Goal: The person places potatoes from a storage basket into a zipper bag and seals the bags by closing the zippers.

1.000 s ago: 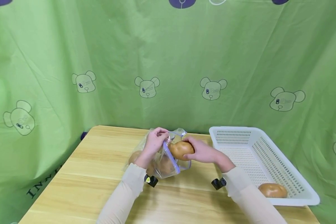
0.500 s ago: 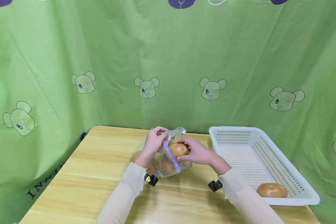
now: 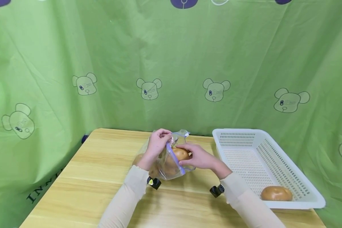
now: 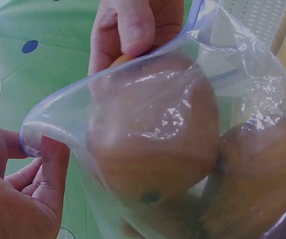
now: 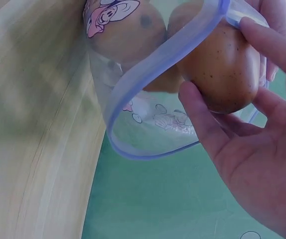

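Observation:
My left hand (image 3: 156, 144) pinches the upper edge of a clear zip bag (image 4: 58, 112) with a purple-blue rim, keeping its mouth apart. Thumb and fingers of my right hand (image 3: 200, 157) grip a smooth brown potato (image 5: 227, 64) at the mouth. In the left wrist view, most of this potato shows through the plastic, inside the rim. Beside it, further in, lies another potato (image 4: 257, 169). Pink cartoon prints mark the bag's side in the right wrist view. The right fingertips reach just past the rim.
At the right of the wooden table (image 3: 88, 190) stands a white perforated plastic basket (image 3: 292, 163), with one potato (image 3: 277, 193) in its near corner. A green curtain (image 3: 176, 47) hangs behind the table.
My right hand has moved left with the potato, taking it deeper into the bag's mouth. The left hand has stayed at the rim. The basket and its potato have not moved.

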Tool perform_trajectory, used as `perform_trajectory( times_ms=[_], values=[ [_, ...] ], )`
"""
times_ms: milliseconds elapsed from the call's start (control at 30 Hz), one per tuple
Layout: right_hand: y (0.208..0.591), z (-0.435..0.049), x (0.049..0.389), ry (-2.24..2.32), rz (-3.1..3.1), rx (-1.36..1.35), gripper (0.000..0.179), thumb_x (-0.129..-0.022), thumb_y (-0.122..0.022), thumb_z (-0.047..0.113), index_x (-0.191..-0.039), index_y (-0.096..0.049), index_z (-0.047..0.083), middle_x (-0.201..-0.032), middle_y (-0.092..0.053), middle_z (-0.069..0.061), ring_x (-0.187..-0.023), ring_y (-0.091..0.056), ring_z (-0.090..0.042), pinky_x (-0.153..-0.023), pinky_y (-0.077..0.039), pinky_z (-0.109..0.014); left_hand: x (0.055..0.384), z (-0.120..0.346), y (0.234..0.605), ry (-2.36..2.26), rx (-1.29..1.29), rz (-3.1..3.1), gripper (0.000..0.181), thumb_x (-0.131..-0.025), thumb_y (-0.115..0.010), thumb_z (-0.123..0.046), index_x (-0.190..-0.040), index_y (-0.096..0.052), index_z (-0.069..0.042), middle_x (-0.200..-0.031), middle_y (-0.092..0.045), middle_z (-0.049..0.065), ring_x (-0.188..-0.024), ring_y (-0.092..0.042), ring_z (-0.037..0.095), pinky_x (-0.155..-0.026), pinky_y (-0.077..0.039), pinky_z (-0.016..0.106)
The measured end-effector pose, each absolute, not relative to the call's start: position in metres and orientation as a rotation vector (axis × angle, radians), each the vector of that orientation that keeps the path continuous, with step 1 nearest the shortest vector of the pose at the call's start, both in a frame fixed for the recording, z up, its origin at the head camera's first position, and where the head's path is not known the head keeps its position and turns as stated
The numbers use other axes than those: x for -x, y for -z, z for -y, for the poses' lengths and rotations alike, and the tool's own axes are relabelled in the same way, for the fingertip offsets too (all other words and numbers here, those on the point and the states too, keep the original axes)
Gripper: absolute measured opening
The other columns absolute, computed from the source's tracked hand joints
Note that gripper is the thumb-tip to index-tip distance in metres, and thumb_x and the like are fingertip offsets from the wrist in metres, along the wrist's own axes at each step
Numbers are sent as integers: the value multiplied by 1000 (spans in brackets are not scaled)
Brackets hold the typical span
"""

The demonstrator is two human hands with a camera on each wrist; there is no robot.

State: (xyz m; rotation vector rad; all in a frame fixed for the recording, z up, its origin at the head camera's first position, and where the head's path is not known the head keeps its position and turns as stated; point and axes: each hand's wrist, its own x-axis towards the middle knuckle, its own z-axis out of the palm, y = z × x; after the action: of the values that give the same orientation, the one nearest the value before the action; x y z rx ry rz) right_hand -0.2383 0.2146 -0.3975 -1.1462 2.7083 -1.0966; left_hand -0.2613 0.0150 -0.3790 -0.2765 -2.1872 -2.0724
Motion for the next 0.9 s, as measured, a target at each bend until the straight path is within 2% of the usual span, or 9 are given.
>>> perform_trajectory(
  times_ms=[133, 233, 533, 733, 900],
  values=[
    [400, -215, 238, 1187, -2577, 1089, 61, -79, -69, -1, -135, -44, -5, -119, -53, -18, -102, -56, -28, -81, -54, -29, 261, -16, 378, 2121, 266, 2159, 15, -88, -62, -4, -100, -65, 5, -82, -66, 11, -68, -58, 11, -57, -49, 18],
    [402, -214, 239, 1209, -2532, 1070, 62, -76, -64, -6, -134, -44, -6, -117, -52, -18, -101, -56, -28, -82, -54, -30, 262, -16, 378, 2171, 263, 2141, 15, -88, -61, -3, -101, -64, 6, -81, -65, 11, -65, -57, 11, -54, -49, 18],
    [403, -210, 243, 1226, -2489, 1036, 56, -82, -69, 1, -131, -44, -9, -118, -56, -18, -106, -57, -31, -86, -53, -32, 263, -16, 378, 2192, 258, 2130, 15, -89, -61, -4, -100, -64, 5, -79, -65, 8, -64, -58, 11, -54, -52, 20],
    [402, -213, 244, 1200, -2487, 1066, 52, -84, -69, 4, -131, -48, -4, -121, -55, -20, -100, -61, -30, -81, -55, -36, 263, -16, 377, 2188, 254, 2131, 15, -89, -60, -4, -100, -64, 5, -79, -64, 8, -63, -57, 11, -53, -51, 20],
    [405, -211, 245, 1156, -2470, 1120, 52, -86, -67, 4, -133, -47, -4, -128, -51, -22, -99, -62, -28, -81, -55, -33, 262, -17, 376, 2237, 245, 2117, 15, -89, -60, -3, -101, -63, 5, -79, -64, 8, -65, -59, 12, -56, -53, 21]
  ],
)
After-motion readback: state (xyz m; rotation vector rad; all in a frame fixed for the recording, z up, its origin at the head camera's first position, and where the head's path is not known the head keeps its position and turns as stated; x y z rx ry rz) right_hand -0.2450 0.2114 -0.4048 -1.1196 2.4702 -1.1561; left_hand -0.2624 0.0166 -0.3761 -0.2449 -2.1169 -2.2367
